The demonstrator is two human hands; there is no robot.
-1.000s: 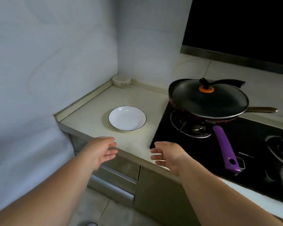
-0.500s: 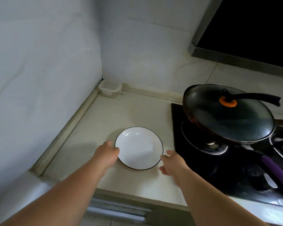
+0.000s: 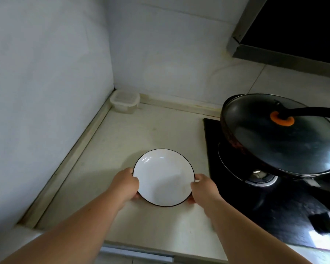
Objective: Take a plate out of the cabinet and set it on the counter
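Head view, left to right. Pale grey wall point(image 3: 46, 92) down left side. Small clear lidded plastic container point(image 3: 125, 101) tucked in back corner of cream stone counter point(image 3: 141, 134). Left hand point(image 3: 125, 184) clamped on left rim of round white plate with thin black edge point(image 3: 163, 177), thumb on top, fingers under. Plate near counter's front edge, between 2 hands; lifted or resting, cannot tell. Right hand point(image 3: 203, 188) gripping right rim same way. Black glass hob point(image 3: 236, 197) just beside. Dark frying pan with glass lid and orange knob point(image 3: 280, 134) on burner. Black range hood point(image 3: 297, 25) top right.
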